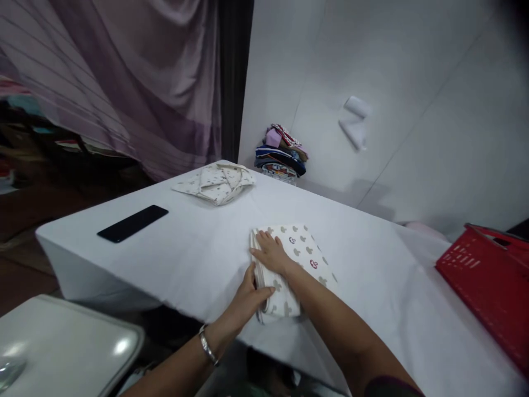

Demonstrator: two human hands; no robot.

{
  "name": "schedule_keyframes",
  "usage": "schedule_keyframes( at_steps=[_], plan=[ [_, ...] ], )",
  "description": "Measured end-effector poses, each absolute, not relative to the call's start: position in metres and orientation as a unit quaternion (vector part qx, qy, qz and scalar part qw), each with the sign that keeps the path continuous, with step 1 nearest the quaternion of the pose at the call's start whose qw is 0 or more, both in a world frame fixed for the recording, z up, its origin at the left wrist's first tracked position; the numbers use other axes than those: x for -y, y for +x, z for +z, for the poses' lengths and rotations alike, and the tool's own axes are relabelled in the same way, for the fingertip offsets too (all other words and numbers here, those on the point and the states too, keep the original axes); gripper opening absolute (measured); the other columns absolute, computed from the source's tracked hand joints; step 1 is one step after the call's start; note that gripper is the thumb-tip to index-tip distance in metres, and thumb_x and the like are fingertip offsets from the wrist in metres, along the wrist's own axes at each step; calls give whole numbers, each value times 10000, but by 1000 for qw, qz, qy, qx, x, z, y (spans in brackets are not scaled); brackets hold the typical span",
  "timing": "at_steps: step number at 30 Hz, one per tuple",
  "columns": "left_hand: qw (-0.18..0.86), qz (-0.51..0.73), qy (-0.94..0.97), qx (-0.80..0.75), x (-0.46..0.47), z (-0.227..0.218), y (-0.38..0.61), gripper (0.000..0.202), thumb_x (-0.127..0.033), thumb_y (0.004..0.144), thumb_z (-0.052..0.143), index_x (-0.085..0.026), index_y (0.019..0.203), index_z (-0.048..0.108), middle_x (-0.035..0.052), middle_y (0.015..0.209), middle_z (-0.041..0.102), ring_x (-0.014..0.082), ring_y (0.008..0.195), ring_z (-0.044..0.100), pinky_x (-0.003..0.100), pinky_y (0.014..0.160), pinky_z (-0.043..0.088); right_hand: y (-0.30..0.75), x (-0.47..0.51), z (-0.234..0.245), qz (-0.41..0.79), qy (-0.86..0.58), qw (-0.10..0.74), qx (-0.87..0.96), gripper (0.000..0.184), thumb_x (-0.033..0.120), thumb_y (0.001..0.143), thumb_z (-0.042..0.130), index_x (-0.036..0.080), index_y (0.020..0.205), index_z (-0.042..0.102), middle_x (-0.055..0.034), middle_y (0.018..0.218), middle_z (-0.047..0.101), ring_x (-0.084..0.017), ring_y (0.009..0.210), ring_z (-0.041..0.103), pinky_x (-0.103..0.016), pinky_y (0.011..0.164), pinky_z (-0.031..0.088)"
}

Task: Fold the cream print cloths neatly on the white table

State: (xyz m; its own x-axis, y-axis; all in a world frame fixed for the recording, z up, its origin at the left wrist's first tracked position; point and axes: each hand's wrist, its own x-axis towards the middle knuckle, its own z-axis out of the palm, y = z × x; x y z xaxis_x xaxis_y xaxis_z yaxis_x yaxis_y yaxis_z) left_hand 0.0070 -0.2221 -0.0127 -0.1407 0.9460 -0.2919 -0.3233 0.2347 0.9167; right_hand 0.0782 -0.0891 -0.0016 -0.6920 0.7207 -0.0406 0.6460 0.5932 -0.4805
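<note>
A folded white cloth [303,251] with grey and a few red mouse-head prints lies near the front edge of the white-covered table [198,242]. My left hand [252,295], with a silver bracelet at the wrist, grips its left folded edge. The thumb rests on top, and the other fingers are partly hidden at the side. My right hand [270,252] lies flat on the cloth's upper left part, fingers stretched out. The layers show along the left edge between both hands.
Further back lies a small printed white garment [221,183]. A black phone [133,223] is at the left, and a stack of folded clothes [281,154] stands by the wall. A red plastic basket [487,281] sits at the right; a pale lidded surface [66,342] is lower left.
</note>
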Motion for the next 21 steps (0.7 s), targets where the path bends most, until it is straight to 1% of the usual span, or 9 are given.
schedule_keyframes(
  at_steps=[2, 4, 7, 10, 11, 14, 17, 19, 21],
  plan=[
    [586, 534, 290, -536, 223, -11, 7, 901, -133, 643, 653, -184, 1408, 179, 128, 1284, 499, 234, 1132, 511, 315, 939, 421, 85, 90, 3, 269, -390, 98, 875, 644, 551, 895, 331, 166, 1409, 296, -108, 1486, 211, -231, 1380, 126, -499, 1094, 78],
    [593, 531, 273, -540, 223, -9, 6, 900, -117, 643, 634, -194, 1411, 169, 126, 1279, 505, 231, 1122, 520, 310, 916, 437, 102, 91, 9, 273, -398, 133, 866, 639, 559, 884, 352, 179, 1397, 329, -101, 1475, 248, -225, 1375, 153, -484, 1099, 89],
    [610, 535, 244, -531, 223, -5, 5, 872, -80, 626, 595, -224, 1391, 202, 108, 1260, 525, 229, 1091, 543, 314, 864, 475, 150, 88, 13, 219, -434, 186, 854, 612, 501, 853, 456, 180, 1369, 386, -105, 1456, 299, -240, 1362, 199, -469, 1102, 114],
    [628, 536, 226, -516, 224, -1, 4, 809, -72, 619, 585, -241, 1343, 267, 96, 1249, 539, 240, 1072, 559, 327, 814, 505, 208, 85, 9, 182, -518, 233, 802, 609, 444, 824, 509, 150, 1350, 415, -134, 1432, 339, -266, 1333, 268, -451, 1087, 196],
    [633, 535, 222, -514, 224, 0, 4, 783, -79, 621, 589, -238, 1326, 288, 97, 1244, 544, 245, 1068, 563, 329, 802, 511, 225, 85, 6, 204, -553, 236, 772, 636, 452, 811, 524, 156, 1360, 399, -134, 1412, 372, -273, 1300, 331, -443, 1068, 247],
    [645, 529, 220, -506, 226, 2, 4, 708, -109, 636, 605, -204, 1284, 336, 112, 1225, 557, 256, 1062, 569, 341, 801, 514, 258, 89, -1, 370, -619, 212, 660, 769, 506, 772, 568, 167, 1410, 302, -134, 1308, 493, -259, 1112, 540, -379, 941, 424],
    [649, 523, 220, -507, 226, 3, 3, 665, -120, 637, 609, -166, 1256, 370, 129, 1199, 572, 263, 1053, 574, 358, 811, 510, 265, 95, -3, 482, -617, 217, 583, 922, 547, 712, 638, 154, 1436, 224, -149, 1262, 528, -241, 1011, 602, -324, 848, 489],
    [647, 516, 222, -515, 226, 5, 3, 639, -114, 629, 599, -151, 1234, 396, 136, 1175, 586, 267, 1036, 584, 358, 796, 512, 262, 97, -1, 515, -609, 230, 557, 964, 548, 660, 695, 149, 1422, 259, -163, 1271, 522, -249, 995, 611, -322, 817, 508],
    [639, 510, 226, -529, 227, 8, 2, 618, -105, 623, 584, -147, 1217, 416, 135, 1156, 598, 263, 1015, 595, 344, 778, 514, 259, 100, 2, 565, -577, 234, 541, 867, 522, 635, 729, 146, 1343, 400, -162, 1233, 559, -260, 971, 624, -326, 782, 529]
  ],
)
